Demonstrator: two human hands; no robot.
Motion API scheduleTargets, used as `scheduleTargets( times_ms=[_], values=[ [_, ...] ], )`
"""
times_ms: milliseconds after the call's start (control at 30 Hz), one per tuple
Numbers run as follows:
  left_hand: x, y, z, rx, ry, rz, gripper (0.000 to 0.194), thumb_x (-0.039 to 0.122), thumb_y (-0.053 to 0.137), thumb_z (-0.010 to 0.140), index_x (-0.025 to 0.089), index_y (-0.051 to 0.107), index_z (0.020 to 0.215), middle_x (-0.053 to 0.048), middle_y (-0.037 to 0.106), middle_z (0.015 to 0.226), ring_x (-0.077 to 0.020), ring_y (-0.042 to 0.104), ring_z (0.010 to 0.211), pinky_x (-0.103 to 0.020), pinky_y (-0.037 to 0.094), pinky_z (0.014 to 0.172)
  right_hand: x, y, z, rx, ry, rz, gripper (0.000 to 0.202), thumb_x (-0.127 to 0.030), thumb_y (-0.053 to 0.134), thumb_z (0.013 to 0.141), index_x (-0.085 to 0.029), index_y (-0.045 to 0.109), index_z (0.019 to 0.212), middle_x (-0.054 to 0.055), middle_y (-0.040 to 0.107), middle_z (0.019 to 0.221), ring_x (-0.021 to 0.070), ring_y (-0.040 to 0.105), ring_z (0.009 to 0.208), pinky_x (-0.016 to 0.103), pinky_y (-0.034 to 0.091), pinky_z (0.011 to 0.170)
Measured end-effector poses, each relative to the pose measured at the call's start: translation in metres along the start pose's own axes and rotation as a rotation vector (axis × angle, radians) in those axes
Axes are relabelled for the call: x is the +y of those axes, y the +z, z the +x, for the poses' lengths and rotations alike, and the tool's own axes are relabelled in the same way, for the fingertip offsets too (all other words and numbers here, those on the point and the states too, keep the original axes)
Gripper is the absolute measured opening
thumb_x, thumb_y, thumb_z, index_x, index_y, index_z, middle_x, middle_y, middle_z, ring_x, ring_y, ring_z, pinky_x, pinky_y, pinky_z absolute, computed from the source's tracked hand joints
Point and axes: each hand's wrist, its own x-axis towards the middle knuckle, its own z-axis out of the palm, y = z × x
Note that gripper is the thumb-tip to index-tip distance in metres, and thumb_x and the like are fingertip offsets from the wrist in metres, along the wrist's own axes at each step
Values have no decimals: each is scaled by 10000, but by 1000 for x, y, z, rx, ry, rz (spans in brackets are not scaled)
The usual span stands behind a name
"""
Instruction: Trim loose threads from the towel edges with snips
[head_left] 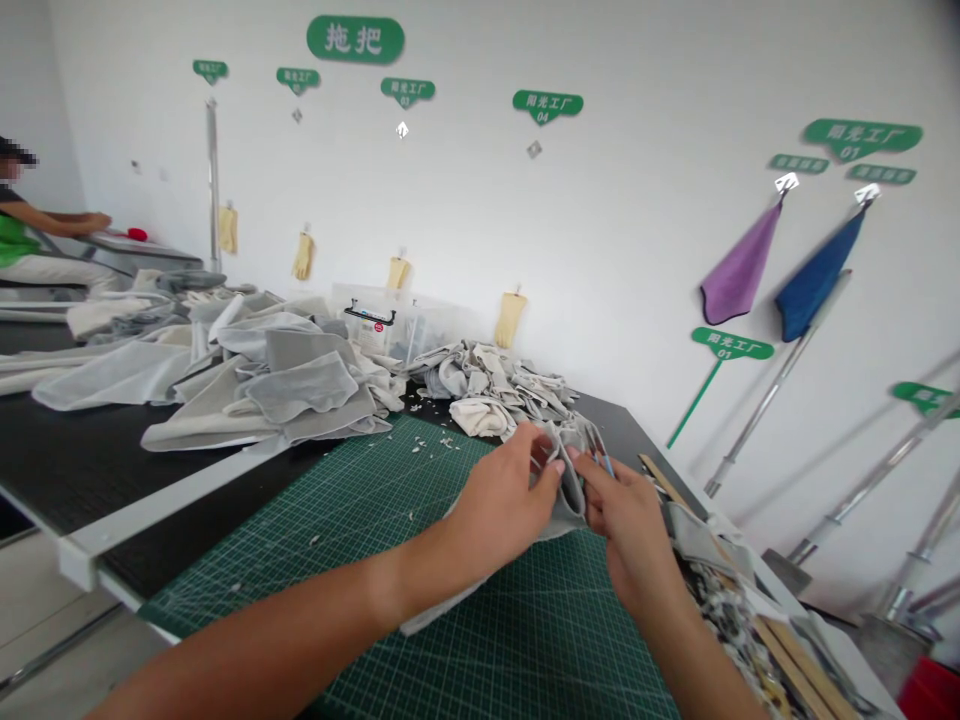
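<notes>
- We hold a grey cloth (571, 490) above the far part of the green mat (555, 640), folded and gathered between our two hands.
- Our left hand (517, 485) has its fingers and thumb clamped on the cloth's upper edge.
- Our right hand (619, 515) has its fingers drawn together on the cloth's right side; a slim metal tool (602, 452) juts up from among them, and we cannot tell its kind.
- More pale fabric shows below our left forearm, over the mat.
- Just beyond our hands lies a heap (510, 385) of grey and cream pieces, with white scraps (420, 442) near it.
- To our left, a larger pile (300, 375) spreads over the black table (172, 530).
- Behind both stands a clear bin (367, 332).
- At our right we see wooden strips (795, 660) among loose scraps.
- On the wall hang yellow gloves (511, 318), a purple cloth (742, 262) and a blue one.
- Far left, a co-worker (45, 235) sits at another table.
</notes>
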Motion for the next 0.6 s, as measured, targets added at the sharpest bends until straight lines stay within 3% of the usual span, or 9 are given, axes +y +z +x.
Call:
scheduleTargets(
  times_ms=[100, 233, 367, 500, 600],
  values=[
    [-3, 6, -7, -17, 10, 91, 407, 406, 538, 910, 236, 441, 1267, -164, 596, 1195, -310, 585, 1063, -459, 434, 923, 2, 1, -7, -40, 7, -3, 397, -468, 772, 751, -183, 513, 656, -85, 294, 503, 54, 199, 442, 210, 136, 402],
    [-10, 8, -6, -81, 39, 108, 210, 310, 466, 931, 223, 519, 1114, -136, 645, 1045, -278, 617, 952, -414, 447, 857, -1, 4, -13, -128, 39, -71, 425, -504, 772, 734, -181, 514, 640, -91, 267, 483, 53, 189, 439, 211, 125, 403],
    [-22, -13, 18, -55, 19, 154, 159, 298, 540, 889, 232, 592, 1024, -93, 684, 1011, -260, 631, 933, -398, 467, 860, -2, 0, -10, -166, 47, -58, 399, -540, 737, 766, -171, 586, 746, -94, 254, 507, 57, 174, 448, 212, 108, 404],
    [-39, -69, 56, 199, 22, 61, 181, 341, 564, 891, 229, 641, 1011, -48, 706, 1047, -233, 633, 979, -378, 481, 903, -3, -20, 0, -159, 50, -39, 381, -511, 702, 823, -160, 663, 966, -99, 206, 557, 56, 149, 461, 212, 103, 412],
    [-45, -120, 70, 676, 118, 65, 222, 347, 537, 922, 203, 616, 1072, -34, 692, 1056, -197, 604, 981, -355, 471, 918, -1, -37, 7, -195, 83, 11, 366, -480, 687, 845, -151, 671, 1006, -103, 176, 570, 52, 136, 450, 213, 98, 404]
  ],
)
